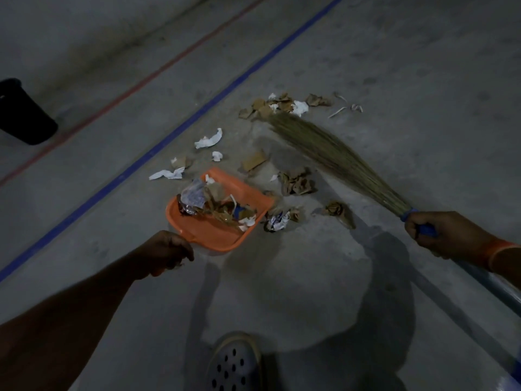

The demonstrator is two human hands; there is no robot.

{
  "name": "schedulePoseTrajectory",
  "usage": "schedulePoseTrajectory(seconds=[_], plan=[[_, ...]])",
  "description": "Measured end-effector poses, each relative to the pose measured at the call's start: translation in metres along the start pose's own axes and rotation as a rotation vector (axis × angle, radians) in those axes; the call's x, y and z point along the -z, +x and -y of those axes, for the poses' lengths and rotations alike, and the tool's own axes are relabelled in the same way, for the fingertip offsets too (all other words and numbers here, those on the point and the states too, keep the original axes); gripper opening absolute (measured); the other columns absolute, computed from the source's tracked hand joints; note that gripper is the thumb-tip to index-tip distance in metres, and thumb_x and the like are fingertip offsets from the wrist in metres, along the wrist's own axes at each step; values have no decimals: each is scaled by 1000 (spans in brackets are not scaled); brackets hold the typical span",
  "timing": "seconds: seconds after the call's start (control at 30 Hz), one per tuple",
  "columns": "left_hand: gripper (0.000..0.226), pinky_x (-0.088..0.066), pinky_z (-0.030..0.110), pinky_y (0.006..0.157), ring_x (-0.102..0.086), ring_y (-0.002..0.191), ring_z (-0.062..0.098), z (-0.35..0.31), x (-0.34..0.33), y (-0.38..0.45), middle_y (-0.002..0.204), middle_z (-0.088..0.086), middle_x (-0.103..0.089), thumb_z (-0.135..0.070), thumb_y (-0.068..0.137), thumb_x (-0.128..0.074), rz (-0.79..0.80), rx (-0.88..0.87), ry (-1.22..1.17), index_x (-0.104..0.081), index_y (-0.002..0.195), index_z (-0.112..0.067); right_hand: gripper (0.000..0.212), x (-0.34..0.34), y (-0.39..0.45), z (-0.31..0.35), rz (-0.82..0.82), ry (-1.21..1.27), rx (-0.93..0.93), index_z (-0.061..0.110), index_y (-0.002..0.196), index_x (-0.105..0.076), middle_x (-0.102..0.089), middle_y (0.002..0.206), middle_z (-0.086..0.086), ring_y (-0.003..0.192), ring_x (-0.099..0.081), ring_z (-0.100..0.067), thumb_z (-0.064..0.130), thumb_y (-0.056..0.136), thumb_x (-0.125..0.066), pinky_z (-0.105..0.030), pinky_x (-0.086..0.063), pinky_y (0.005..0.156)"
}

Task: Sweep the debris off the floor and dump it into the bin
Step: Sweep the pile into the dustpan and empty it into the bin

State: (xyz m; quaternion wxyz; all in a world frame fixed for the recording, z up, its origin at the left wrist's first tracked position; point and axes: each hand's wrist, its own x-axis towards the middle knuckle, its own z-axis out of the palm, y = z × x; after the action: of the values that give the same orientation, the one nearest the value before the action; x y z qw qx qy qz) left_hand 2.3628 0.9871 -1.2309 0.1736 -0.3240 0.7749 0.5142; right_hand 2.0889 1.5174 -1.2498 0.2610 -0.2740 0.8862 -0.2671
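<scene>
An orange dustpan (214, 232) lies on the grey floor, part full of crumpled paper and wrappers. My left hand (166, 253) grips its handle at the near left. My right hand (442, 232) is closed on the blue handle of a straw broom (332, 153), whose bristles reach up and left to a far heap of brown and white scraps (284, 105). More debris (296, 182) lies scattered between the broom and the dustpan's mouth, and white paper bits (208, 141) lie beyond the pan. A black bin (25, 114) stands at the far left.
A blue line (158, 149) and a red line (127, 93) run diagonally across the concrete floor between the debris and the bin. My shoe (234, 365) shows at the bottom centre, with my shadow on the floor around it.
</scene>
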Motion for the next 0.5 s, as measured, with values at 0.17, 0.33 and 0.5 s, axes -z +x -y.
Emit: schedulePoseTrajectory(seconds=[0.17, 0.33, 0.5], plan=[[29, -38, 20, 40, -46, 39, 14, 21, 11, -5, 53, 15, -51, 20, 91, -47, 42, 13, 6, -70, 76, 11, 28, -8, -12, -10, 13, 30, -88, 24, 78, -62, -61, 68, -6, 42, -51, -12, -3, 85, -58, -29, -47, 43], [33, -42, 23, 42, -50, 45, 22, 34, 19, -10, 60, 22, -56, 18, 90, -49, 15, 16, 8, -72, 70, 5, 24, -19, -15, -13, 78, -43, -118, 23, 77, -60, -62, 69, -4, 41, -52, -12, 0, 84, -59, -34, -50, 45], [30, -39, 21, 41, -47, 45, 22, 42, 28, -16, 59, 22, -54, 19, 90, -49, -40, 14, 43, -69, 70, 9, 22, -26, -23, -12, 87, -28, -118, 22, 77, -59, -62, 67, -9, 41, -51, -13, 1, 83, -58, -34, -50, 45]])
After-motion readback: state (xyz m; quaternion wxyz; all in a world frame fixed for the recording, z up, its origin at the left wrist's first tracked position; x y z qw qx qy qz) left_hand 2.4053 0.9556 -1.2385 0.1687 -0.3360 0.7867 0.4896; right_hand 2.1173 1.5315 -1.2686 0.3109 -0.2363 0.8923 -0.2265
